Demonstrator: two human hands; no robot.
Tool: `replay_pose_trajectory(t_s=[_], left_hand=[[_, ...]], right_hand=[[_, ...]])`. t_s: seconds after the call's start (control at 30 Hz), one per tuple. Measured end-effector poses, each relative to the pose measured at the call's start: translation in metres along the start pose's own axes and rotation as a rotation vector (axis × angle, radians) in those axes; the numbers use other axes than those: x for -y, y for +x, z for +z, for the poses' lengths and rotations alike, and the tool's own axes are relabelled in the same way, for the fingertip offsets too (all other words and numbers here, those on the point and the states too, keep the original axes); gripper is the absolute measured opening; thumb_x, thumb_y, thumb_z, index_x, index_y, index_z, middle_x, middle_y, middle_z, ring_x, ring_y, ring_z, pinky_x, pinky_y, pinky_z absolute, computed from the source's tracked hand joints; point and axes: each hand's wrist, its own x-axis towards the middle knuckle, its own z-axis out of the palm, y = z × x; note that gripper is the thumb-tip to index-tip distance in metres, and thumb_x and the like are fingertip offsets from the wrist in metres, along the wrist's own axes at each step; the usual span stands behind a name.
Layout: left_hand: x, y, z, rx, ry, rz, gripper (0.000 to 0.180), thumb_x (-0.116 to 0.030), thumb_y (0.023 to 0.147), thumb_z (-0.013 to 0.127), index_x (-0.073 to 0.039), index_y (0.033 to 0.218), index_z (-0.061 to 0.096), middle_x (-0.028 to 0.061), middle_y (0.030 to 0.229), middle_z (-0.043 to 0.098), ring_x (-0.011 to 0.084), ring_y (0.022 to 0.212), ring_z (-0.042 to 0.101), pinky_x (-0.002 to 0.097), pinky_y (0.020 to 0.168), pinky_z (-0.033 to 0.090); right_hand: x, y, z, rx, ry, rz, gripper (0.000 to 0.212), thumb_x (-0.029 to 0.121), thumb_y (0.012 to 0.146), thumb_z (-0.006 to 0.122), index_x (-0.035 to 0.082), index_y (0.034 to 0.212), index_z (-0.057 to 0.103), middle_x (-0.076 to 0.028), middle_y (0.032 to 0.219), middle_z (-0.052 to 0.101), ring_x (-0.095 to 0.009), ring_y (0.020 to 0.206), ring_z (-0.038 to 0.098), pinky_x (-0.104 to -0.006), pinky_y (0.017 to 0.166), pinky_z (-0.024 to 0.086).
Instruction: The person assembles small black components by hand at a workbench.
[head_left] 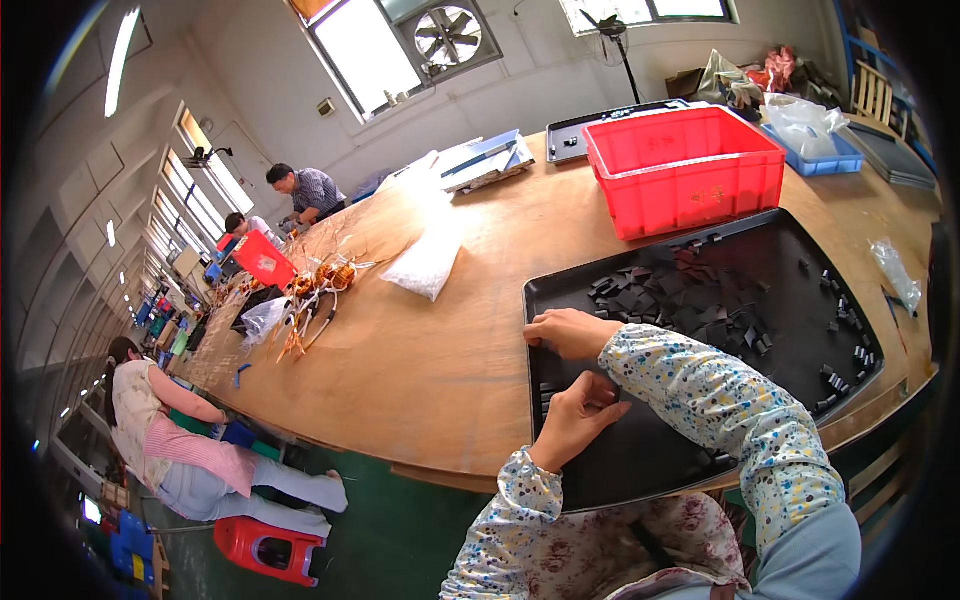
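A large black tray point(640, 470) lies in front of me at the table's edge. Flat black pieces point(715, 300) are heaped in its middle, and small dark blocks with shiny faces point(840, 315) lie along its right side. My right hand point(572, 333) reaches across to the tray's left rim, its fingers bent and pressed together; what they hold is hidden. Below it, my left hand point(582, 418) is over the tray's left part with curled fingers and the thumb close to them. Any small piece in that pinch cannot be made out. A few small dark pieces line the tray's left edge beside it.
Behind the tray stands a red plastic crate point(690, 175), with a blue bin point(820, 155) holding plastic bags to its right. A white bag point(425, 262) and orange-wired coils point(325, 285) lie leftward on the wooden table point(420, 390). Co-workers sit at left; one uses a red stool point(265, 550).
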Motion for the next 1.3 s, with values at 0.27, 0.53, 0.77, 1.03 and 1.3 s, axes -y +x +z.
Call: replay_pose_trajectory(t_s=[0.27,0.53,0.77,1.03,1.3], left_hand=[[0.01,-0.004,-0.006,0.035,-0.111,-0.021,0.022,-0.004,0.084,0.077,0.005,0.102,0.068,0.0045,0.09,0.071,0.0079,0.082,0.066,0.0224,0.074,0.054],[0.001,-0.005,-0.012,0.101,-0.087,-0.072,0.016,-0.004,0.085,0.075,0.004,0.097,0.067,0.0015,0.083,0.069,0.006,0.075,0.063,0.0207,0.067,0.052],[0.003,-0.006,-0.012,0.116,-0.12,-0.084,0.019,-0.001,0.087,0.073,0.004,0.104,0.066,0.0043,0.094,0.07,0.0092,0.086,0.067,0.0227,0.077,0.055],[-0.003,-0.008,-0.013,0.12,-0.242,-0.126,0.019,-0.002,0.089,0.071,0.005,0.107,0.066,0.0058,0.097,0.071,0.01,0.091,0.066,0.0241,0.083,0.054],[-0.004,-0.009,-0.014,0.103,-0.221,-0.08,0.022,-0.004,0.089,0.072,0.005,0.109,0.067,0.0056,0.096,0.071,0.0096,0.088,0.065,0.0236,0.08,0.053]], right_hand=[[0.022,-0.053,-0.032,0.162,-0.241,0.048,0.023,0.002,0.071,0.068,0.006,0.093,0.062,-0.013,0.095,0.065,-0.034,0.097,0.063,-0.0447,0.079,0.051],[0.061,-0.131,-0.04,-0.27,0.135,0.111,0.016,0.003,0.082,0.071,0.006,0.097,0.064,-0.005,0.094,0.062,-0.021,0.089,0.061,-0.0342,0.078,0.05],[0.067,-0.148,-0.029,-0.264,1.095,0.394,0.011,0.002,0.091,0.067,0.001,0.1,0.062,0.0,0.087,0.065,-0.005,0.083,0.058,-0.0242,0.076,0.048],[0.07,-0.149,-0.036,-0.411,0.561,0.14,0.011,0.0,0.081,0.075,0.004,0.088,0.067,-0.005,0.091,0.069,-0.017,0.084,0.064,-0.0304,0.078,0.051],[0.073,-0.146,-0.037,-0.349,0.333,0.017,0.014,0.0,0.077,0.075,0.006,0.089,0.071,-0.004,0.095,0.069,-0.023,0.093,0.062,-0.0345,0.08,0.052]])
